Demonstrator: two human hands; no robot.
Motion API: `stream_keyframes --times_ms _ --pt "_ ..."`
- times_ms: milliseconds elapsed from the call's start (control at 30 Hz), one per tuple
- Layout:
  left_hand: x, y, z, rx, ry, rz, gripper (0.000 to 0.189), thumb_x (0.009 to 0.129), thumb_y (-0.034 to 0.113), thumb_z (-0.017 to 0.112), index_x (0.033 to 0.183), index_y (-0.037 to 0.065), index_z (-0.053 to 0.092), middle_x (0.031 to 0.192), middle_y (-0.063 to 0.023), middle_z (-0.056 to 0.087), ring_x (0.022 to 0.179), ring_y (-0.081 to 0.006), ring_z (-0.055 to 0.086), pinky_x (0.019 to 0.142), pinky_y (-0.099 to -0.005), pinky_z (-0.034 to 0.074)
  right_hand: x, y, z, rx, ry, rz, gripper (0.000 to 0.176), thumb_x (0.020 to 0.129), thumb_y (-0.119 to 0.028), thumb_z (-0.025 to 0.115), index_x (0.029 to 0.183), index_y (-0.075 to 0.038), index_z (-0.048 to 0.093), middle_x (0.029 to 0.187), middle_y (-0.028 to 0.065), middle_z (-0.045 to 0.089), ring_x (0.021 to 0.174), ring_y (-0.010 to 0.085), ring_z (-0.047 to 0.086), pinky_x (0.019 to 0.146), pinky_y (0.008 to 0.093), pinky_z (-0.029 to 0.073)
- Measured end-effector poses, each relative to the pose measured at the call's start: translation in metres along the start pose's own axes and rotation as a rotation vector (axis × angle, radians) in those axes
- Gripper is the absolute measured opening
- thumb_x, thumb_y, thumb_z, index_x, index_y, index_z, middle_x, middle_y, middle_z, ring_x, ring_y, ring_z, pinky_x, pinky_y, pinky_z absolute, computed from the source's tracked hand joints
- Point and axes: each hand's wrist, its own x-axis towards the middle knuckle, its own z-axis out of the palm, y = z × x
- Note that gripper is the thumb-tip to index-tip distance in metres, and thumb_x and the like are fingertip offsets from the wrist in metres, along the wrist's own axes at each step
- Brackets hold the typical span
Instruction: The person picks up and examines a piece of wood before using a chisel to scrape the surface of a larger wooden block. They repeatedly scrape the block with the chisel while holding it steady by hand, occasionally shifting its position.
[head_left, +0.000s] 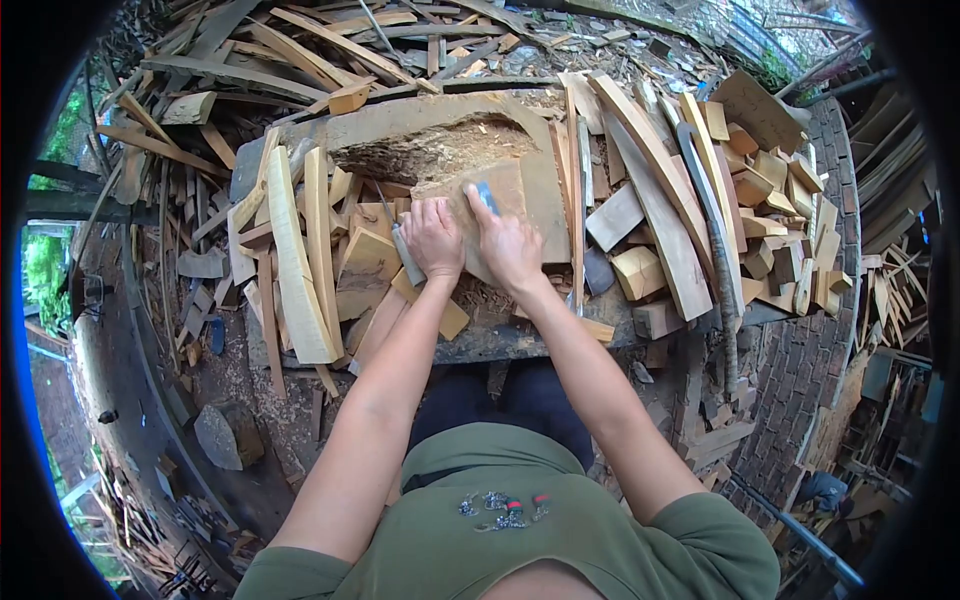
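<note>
A flat wooden block (510, 180) lies at a slant on a thick, pale slab (551, 215) at the middle of the bench. My left hand (436, 240) grips the block's left part with curled fingers; a narrow grey piece (408, 256) shows beside its outer edge. Close on its right, my right hand (511, 250) is closed over the block, index finger stretched forward. Past that finger a small blue-grey piece (487, 197) sticks out, its lower part hidden under the hand; I cannot tell what kind it is.
Beyond my hands the slab has a rough hollow (430, 150) with chips. Curved planks (293, 260) and offcuts crowd the left side; long boards (655, 215) and stacked blocks (765, 190) crowd the right. Scrap wood heaps behind the bench. A stump (227, 436) stands on the ground.
</note>
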Motion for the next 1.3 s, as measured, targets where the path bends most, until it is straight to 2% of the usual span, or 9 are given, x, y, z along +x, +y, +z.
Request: stream_keyframes --times_ms 33,100,300,433,600,833,967,1033,1300 --pt "0.002 0.0 0.0 -0.027 0.014 0.001 0.02 0.093 0.024 0.049 0.085 0.008 0.059 0.088 -0.0099 0.056 0.085 -0.0301 0.054 0.077 -0.0426 0.04 -0.008 -0.002 -0.007 -0.001 0.006 -0.008 0.053 0.087 -0.014 0.045 0.138 -0.03 0.045 0.072 0.0206 0.066 0.064 0.0375 0.067 0.059 0.049 0.054" --pt "0.004 0.0 0.0 -0.014 0.015 -0.005 0.02 0.093 0.024 0.049 0.085 0.008 0.059 0.088 -0.0099 0.056 0.085 -0.0302 0.054 0.077 -0.0428 0.04 -0.026 -0.004 -0.019 0.006 -0.205 0.065 0.053 0.088 -0.014 0.045 0.138 -0.03 0.046 0.072 0.0201 0.066 0.067 0.038 0.068 0.063 0.0492 0.054" --pt "0.001 0.001 -0.001 0.003 -0.005 0.004 0.02 0.093 0.024 0.049 0.086 0.008 0.059 0.088 -0.0103 0.056 0.085 -0.0306 0.054 0.077 -0.0433 0.04 0.02 -0.007 0.004 0.019 -0.023 0.0 0.051 0.088 -0.018 0.046 0.138 -0.03 0.046 0.071 0.0193 0.066 0.064 0.0352 0.068 0.057 0.048 0.054" --pt "0.004 -0.001 -0.002 -0.027 -0.018 0.016 0.02 0.093 0.024 0.049 0.085 0.008 0.058 0.087 -0.0107 0.056 0.085 -0.0308 0.054 0.077 -0.0432 0.04 0.009 -0.005 -0.001 0.008 0.016 -0.026 0.053 0.087 -0.018 0.049 0.139 -0.029 0.044 0.072 0.0192 0.066 0.061 0.0343 0.067 0.054 0.0474 0.053" --pt "0.004 0.002 -0.004 -0.049 0.003 0.003 0.016 0.091 0.023 0.051 0.085 0.009 0.058 0.087 -0.01 0.056 0.085 -0.0302 0.055 0.078 -0.0426 0.04 -0.053 0.009 -0.018 -0.072 -0.128 -0.019 0.059 0.084 -0.011 0.053 0.139 -0.029 0.044 0.069 0.0184 0.065 0.055 0.0332 0.065 0.048 0.0445 0.052" --pt "0.003 0.004 -0.007 -0.036 -0.01 0.002 0.011 0.088 0.022 0.057 0.085 0.011 0.058 0.086 -0.0079 0.056 0.085 -0.029 0.055 0.079 -0.0414 0.04 0.008 0.008 -0.001 -0.027 -0.04 0.005 0.053 0.087 -0.014 0.047 0.138 -0.03 0.045 0.069 0.0181 0.065 0.064 0.0367 0.067 0.056 0.0467 0.054" --pt "0.004 0.002 -0.005 -0.059 0.001 -0.005 0.012 0.088 0.022 0.057 0.085 0.011 0.058 0.086 -0.0076 0.056 0.085 -0.0288 0.055 0.079 -0.041 0.041 -0.025 0.011 -0.016 -0.036 -0.062 0.02 0.052 0.088 -0.013 0.047 0.137 -0.03 0.046 0.07 0.019 0.065 0.064 0.037 0.067 0.056 0.0481 0.053" --pt "0.003 0.003 -0.004 -0.074 0.005 -0.022 0.012 0.087 0.022 0.058 0.085 0.011 0.058 0.086 -0.0076 0.056 0.085 -0.0287 0.054 0.08 -0.0411 0.04 -0.046 0.015 -0.027 -0.019 -0.207 0.075 0.053 0.088 -0.012 0.046 0.137 -0.03 0.046 0.072 0.0204 0.065 0.066 0.0374 0.067 0.056 0.0485 0.053" --pt "0.005 0.004 -0.009 -0.074 0.014 -0.018 0.011 0.087 0.021 0.058 0.085 0.011 0.058 0.087 -0.0079 0.056 0.085 -0.0286 0.054 0.081 -0.0416 0.04 -0.013 0.012 -0.016 -0.015 -0.164 0.044 0.054 0.089 -0.012 0.045 0.139 -0.033 0.044 0.076 0.0224 0.066 0.07 0.0397 0.067 0.065 0.0514 0.053"
